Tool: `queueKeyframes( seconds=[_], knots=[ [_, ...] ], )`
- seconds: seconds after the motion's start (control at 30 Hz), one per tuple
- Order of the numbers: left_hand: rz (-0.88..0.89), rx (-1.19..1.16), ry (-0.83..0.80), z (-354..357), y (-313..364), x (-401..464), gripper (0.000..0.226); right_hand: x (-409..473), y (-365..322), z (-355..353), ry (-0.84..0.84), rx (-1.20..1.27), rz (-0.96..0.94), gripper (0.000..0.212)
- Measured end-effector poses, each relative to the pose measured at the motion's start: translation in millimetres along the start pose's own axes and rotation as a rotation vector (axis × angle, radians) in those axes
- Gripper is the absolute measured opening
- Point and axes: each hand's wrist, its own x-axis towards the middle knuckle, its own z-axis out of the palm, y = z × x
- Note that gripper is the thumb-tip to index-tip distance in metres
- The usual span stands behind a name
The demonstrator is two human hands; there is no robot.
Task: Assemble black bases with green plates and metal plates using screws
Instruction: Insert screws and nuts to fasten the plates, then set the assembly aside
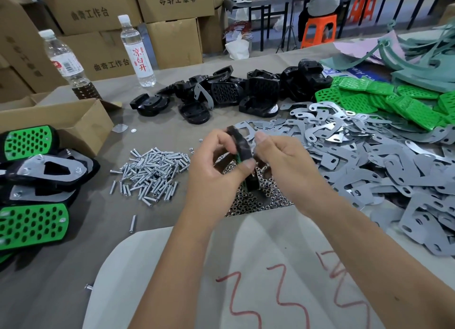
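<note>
- Black bases (246, 92) heaped far centre; metal plates (369, 161) spread right, green plates (384, 99) far right: large stock unassembled.
- Finished units (32, 178) stacked at left edge, only a few.
- Screws (150, 173) piled near-left of hands; bare table nearer them.
- Left hand (214, 171) grips one base (242, 149) edge-on; right hand (283, 163) pinches its far end, mid-assembly.

Both bare forearms reached forward, hands meeting at centre. The left hand (216, 161) had fingers curled, thumb pressing; the right hand (283, 163) pinched alongside.
</note>
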Motion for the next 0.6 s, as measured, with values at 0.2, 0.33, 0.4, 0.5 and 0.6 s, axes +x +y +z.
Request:
queueKeyframes(
  seconds=[0.2, 0.33, 0.4, 0.5, 0.6],
  knots=[
    [-0.424, -0.789, 0.451, -19, -6, 16, 0.018, 2, 11, -16, -0.452, -0.773, -0.116, 0.021],
    [-0.568, -1.066, 0.388, -25, -6, 14, 0.030, 1, 11, -8, -0.491, -0.738, -0.120, 0.019],
    [-0.605, -1.094, 0.314, -23, -3, 11, 0.032, 3, 14, -7, -0.346, -0.667, -0.182, 0.018],
    [-0.653, -1.000, 0.224, -20, 0, 8, 0.037, 4, 14, -9, -0.080, -0.262, -0.140, 0.016],
    [-0.631, -0.951, 0.203, -15, 1, 7, 0.045, 3, 10, -5, -0.006, 0.030, -0.102, 0.019]
  ],
)
